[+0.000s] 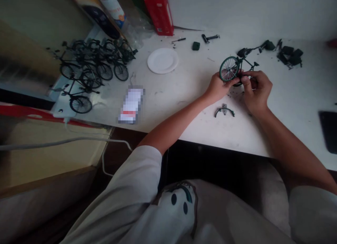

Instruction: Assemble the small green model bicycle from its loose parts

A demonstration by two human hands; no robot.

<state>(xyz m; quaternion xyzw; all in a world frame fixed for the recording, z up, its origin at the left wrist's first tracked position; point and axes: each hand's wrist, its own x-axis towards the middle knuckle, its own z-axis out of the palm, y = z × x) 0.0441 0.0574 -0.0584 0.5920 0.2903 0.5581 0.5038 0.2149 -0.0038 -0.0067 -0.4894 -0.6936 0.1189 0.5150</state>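
Above the right part of the white table, my left hand [219, 86] and my right hand [256, 87] both grip a dark green model bicycle [230, 69]. The fingers of my left hand close on it just below the spoked wheel. My right hand pinches its lower frame; the exact spot under the fingertips is hidden. The handlebar end points up and to the right. On the table below my hands lies a curved green part [224, 110] with a small wire piece at its middle.
Several finished model bicycles [91, 66] crowd the left side. A phone [131, 105], a white plate [163, 60], a small screwdriver [179, 40], a green block [196, 46] and dark parts [289, 56] lie about. A red box [159, 14] stands at the back.
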